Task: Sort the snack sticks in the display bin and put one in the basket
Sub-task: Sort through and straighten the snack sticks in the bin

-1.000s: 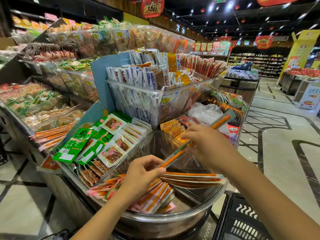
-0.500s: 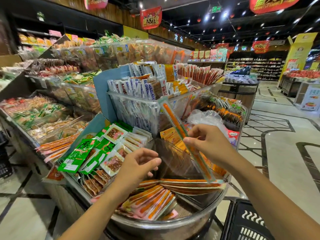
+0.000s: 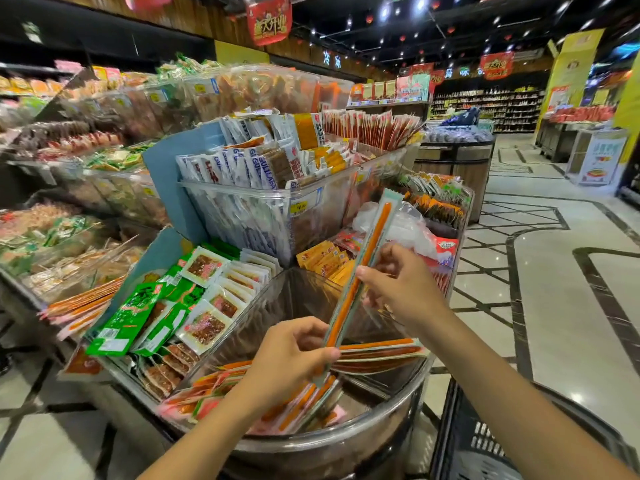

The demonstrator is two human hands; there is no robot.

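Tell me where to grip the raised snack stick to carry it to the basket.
Grip the snack stick near its middle, where the right hand pinches it, coming from the right across its flat faces. It is long, thin, tilted, so an end hold would likely droop.

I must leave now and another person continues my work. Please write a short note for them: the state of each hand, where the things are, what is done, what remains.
The left hand pinches the lower end of one snack stick; the right hand grips its middle.
The stick is tilted above the display bin.
In the bin lie the other snack sticks, in two loose piles.
The basket is at lower right; no stick is visible in it.
Done: one stick picked out.
Left: finish sorting, put the held stick in the basket.
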